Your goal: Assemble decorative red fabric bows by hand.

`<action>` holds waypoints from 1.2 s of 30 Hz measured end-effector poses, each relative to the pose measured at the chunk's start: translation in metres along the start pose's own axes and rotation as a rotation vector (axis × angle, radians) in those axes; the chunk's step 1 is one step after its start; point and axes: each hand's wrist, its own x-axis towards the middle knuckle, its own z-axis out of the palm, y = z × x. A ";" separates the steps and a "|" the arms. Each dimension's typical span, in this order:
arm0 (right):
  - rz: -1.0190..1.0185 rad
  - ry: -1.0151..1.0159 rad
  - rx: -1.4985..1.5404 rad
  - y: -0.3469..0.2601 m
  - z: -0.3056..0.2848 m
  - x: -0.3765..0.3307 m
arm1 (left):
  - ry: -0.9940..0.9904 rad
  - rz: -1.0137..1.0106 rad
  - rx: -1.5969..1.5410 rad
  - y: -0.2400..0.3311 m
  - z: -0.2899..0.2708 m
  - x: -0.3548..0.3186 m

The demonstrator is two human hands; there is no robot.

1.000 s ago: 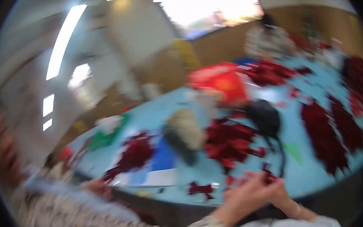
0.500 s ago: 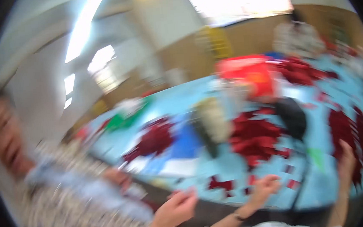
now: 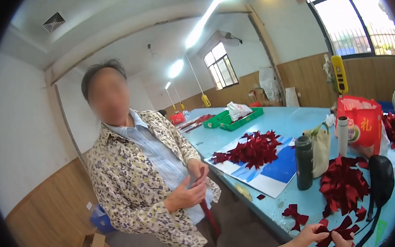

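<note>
Near the lower right edge my left hand [image 3: 308, 236], with a band on its wrist, pinches one side of a dark red fabric bow [image 3: 344, 227]. At the bow's lower edge, my right hand [image 3: 342, 242] also grips it; the picture's edge cuts off part of this hand. Another dark red bow [image 3: 295, 216] lies on the table just beyond my left hand. Farther off is a heap of dark red bows [image 3: 344, 184].
At the left, a co-worker [image 3: 139, 174] stands holding a dark red strip [image 3: 209, 215]. The blue table [image 3: 269, 210] carries a dark green bottle [image 3: 304, 164], a cream bag [image 3: 320, 151], a black pouch [image 3: 381, 179], a red bag [image 3: 360, 122], another red heap [image 3: 253, 150] and green trays [image 3: 241, 120].
The view has swung to the left, bringing the co-worker toward the middle. My right hand has left the red fabric at the right and joined my left hand at a bow.
</note>
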 end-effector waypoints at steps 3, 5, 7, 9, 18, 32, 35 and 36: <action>-0.051 -0.011 -0.107 -0.012 -0.001 -0.025 | 0.153 -0.016 0.009 0.012 0.023 -0.029; -0.060 -0.008 -0.080 -0.025 -0.002 -0.040 | 0.182 0.006 -0.091 0.008 0.031 -0.031; -0.057 -0.010 -0.030 -0.038 0.002 -0.053 | 0.197 0.013 -0.157 -0.001 0.033 -0.031; -0.077 0.032 -0.021 -0.032 0.000 -0.053 | 0.144 0.009 -0.181 -0.022 0.026 -0.015; -0.079 0.085 0.018 0.022 0.016 -0.013 | 0.152 0.139 -0.041 -0.036 -0.013 0.006; 0.112 0.312 0.383 0.060 -0.089 0.199 | 0.247 0.076 -0.010 -0.098 -0.038 0.241; 0.141 0.331 0.428 0.068 -0.102 0.216 | 0.165 0.180 0.089 -0.113 -0.029 0.264; 0.162 0.310 0.456 0.070 -0.097 0.222 | 0.134 0.218 0.115 -0.115 -0.028 0.269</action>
